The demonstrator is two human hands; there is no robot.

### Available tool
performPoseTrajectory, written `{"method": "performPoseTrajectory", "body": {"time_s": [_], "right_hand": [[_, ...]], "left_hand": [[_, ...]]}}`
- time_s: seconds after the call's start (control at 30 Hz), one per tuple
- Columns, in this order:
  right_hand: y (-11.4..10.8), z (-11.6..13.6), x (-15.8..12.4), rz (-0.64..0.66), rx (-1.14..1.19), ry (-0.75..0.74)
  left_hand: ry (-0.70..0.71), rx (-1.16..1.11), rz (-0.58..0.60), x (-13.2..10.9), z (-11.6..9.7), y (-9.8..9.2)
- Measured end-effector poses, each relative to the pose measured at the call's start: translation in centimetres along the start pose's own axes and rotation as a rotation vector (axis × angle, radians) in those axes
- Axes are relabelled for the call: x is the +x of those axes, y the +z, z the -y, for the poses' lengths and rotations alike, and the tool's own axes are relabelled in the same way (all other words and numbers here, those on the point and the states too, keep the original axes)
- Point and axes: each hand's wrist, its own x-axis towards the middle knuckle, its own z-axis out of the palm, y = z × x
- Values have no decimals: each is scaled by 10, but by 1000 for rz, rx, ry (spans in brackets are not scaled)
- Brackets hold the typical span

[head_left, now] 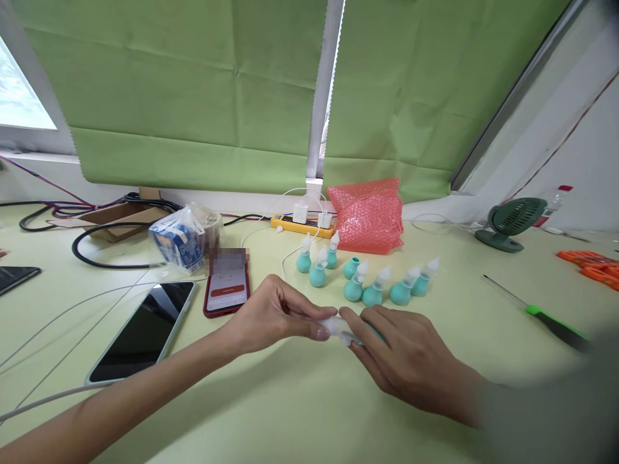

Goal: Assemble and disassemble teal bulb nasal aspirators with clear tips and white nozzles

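My left hand (275, 316) pinches the translucent white nozzle (333, 325) of a small bulb syringe between thumb and fingertips. Wrapped round its teal bulb (375, 331), my right hand (411, 348) covers most of it. The two hands meet above the table, nozzle towards the left; whether the nozzle is fully seated in the bulb is hidden. Just beyond them stand several more teal bulb syringes (373, 293) with frosted pointed nozzles, three of them in a cluster (318, 275) further left. Among these, one teal bulb (351, 267) has an open neck and no nozzle.
Behind the syringes lie a red bubble-wrap pouch (370, 219) and a yellow power strip (300, 225). To the left are a red-cased phone (227, 290), a larger phone (145, 332), cables and a bagged blue box (178, 245). A screwdriver (536, 312) and green fan (515, 219) are right.
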Motion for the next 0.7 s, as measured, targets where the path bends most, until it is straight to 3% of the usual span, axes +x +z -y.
{"method": "performPoseTrajectory", "body": {"time_s": [0.13,0.47,0.57,0.7], "right_hand": [[0,-5,2,112,224,7],[7,-2,3,131,638,48],[9,0,5,114,899,167],[9,2,10,222,1460,405]], "left_hand": [[55,145,-37,-8,-6,5],[218,531,18,-21,-17,6],[213,491,-22,-20,-19,6],[156,314,-163,-17,-19,8]]}}
